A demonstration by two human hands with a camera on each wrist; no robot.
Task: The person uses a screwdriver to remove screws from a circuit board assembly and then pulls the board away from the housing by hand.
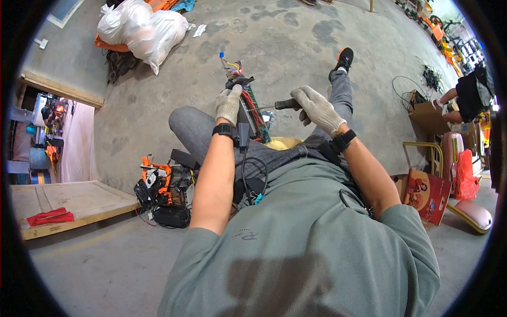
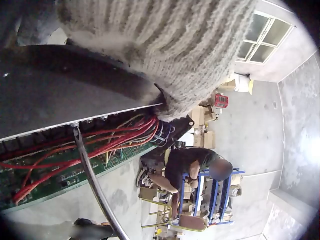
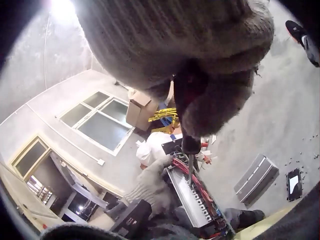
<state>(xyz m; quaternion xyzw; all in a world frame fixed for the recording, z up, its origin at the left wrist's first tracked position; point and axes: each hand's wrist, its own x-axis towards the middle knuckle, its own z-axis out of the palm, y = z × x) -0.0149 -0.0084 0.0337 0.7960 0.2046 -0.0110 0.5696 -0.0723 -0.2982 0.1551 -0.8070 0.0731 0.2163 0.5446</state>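
My gloved left hand (image 1: pixel 228 107) grips the upper end of a long electronic assembly (image 1: pixel 257 120), held upright between my legs. In the left wrist view it has a dark metal plate (image 2: pixel 60 95), a green circuit board (image 2: pixel 65 176) and bundled red wires (image 2: pixel 115 142). A screwdriver (image 1: pixel 287 104) is in my gloved right hand (image 1: pixel 318 110), fingers curled round its dark handle. Its steel shaft (image 2: pixel 98 186) points to the row of screws along the plate's edge, with the tip right at one screw. The right wrist view shows the plate's light finned side (image 3: pixel 192 200).
Orange and black machine parts (image 1: pixel 166 182) lie on the floor to my left, near a wooden platform (image 1: pixel 90 198) with a red cloth (image 1: pixel 51 216). White bags (image 1: pixel 140 31) lie ahead. To my right are a red box (image 1: pixel 425 193), a cardboard box (image 1: pixel 429 119) and another person (image 1: pixel 467 98).
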